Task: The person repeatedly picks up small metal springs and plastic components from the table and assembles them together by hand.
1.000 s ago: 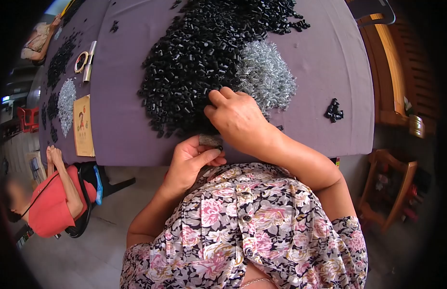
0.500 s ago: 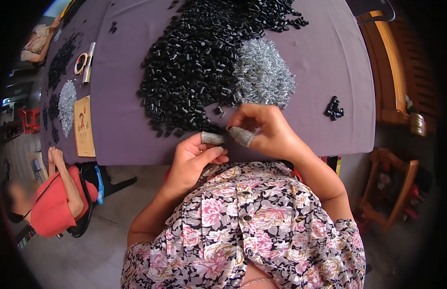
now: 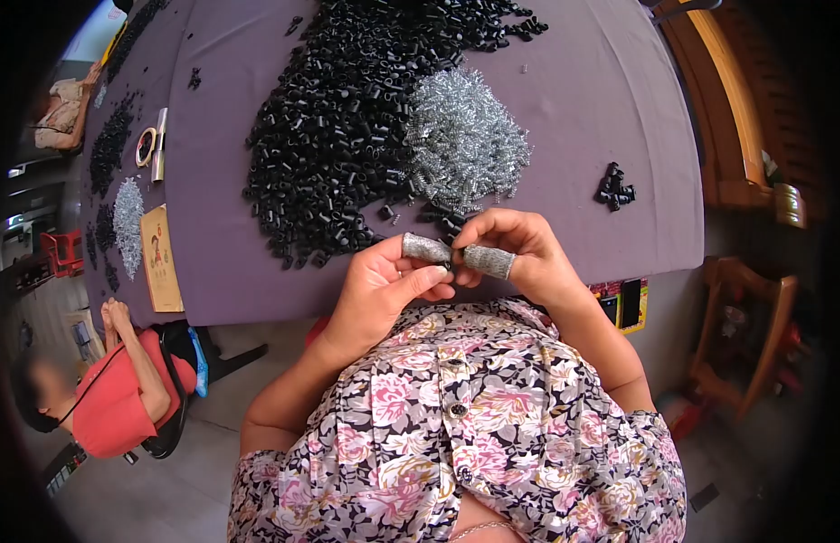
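1 small black piece (image 3: 448,266) sits pinched in your left hand (image 3: 384,281) on your side of the spring pile (image 3: 467,136), your right hand (image 3: 534,259), its grip unclear, just beside the left.

Heaped black pieces (image 3: 334,136) look like hard, smooth plastic, glossy enough to catch highlights. Beside them, springs (image 3: 465,140) of thin coiled wire have a bright, silvery metal shine. Both lie on a tablecloth (image 3: 601,109) of matt, lightly creased fabric. Finger covers (image 3: 489,261) look like rough, dull knitted cloth. The flowered shirt (image 3: 420,434) is soft, matt printed cloth. At the left, a booklet (image 3: 160,262) appears to be paper, near a shiny, metallic-looking tube (image 3: 160,145). At the right, a chair (image 3: 745,335) looks like smooth wood.
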A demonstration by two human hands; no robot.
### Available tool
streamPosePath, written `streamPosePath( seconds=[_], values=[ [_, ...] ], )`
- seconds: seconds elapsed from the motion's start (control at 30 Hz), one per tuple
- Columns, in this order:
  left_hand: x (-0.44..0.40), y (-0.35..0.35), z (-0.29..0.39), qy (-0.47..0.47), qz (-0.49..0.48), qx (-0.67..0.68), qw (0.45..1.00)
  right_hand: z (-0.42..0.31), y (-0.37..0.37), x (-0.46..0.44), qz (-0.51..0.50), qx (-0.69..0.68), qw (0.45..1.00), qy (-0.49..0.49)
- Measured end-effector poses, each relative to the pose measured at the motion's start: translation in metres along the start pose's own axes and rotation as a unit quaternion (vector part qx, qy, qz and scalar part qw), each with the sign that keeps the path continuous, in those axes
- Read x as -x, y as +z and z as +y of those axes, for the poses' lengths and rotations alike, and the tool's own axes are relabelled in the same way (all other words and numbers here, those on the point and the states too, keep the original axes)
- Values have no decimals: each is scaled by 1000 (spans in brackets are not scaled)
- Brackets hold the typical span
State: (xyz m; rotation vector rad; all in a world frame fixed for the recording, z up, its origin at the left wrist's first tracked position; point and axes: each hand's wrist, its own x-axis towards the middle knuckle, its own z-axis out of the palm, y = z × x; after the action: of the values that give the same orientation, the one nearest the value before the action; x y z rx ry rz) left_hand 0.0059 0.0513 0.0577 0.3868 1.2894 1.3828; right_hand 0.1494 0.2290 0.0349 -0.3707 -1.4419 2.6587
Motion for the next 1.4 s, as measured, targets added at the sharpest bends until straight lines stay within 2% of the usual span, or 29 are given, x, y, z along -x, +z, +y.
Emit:
streamPosePath(
  seconds=[0.33,0.4,0.6,1.03,1.2,1.33,1.4],
  values=[
    [-2,5,-1,-3,-9,-7,1000,13,-2,2,16,42,999,-10],
    [-2,5,-6,23,-5,-6,1000,9,0,4,30,71,997,3],
    [-2,7,-13,55,9,6,998,-4,10,5,32,83,995,34],
    [-2,6,-11,65,9,1,998,-6,9,3,26,84,996,19],
    [-1,10,-21,110,34,-63,991,-2,8,5,42,78,996,16],
    [-1,13,-20,147,61,-99,982,-5,8,6,50,123,991,8],
    [-3,10,-23,167,64,-163,970,-6,6,5,45,136,990,8]
  ],
)
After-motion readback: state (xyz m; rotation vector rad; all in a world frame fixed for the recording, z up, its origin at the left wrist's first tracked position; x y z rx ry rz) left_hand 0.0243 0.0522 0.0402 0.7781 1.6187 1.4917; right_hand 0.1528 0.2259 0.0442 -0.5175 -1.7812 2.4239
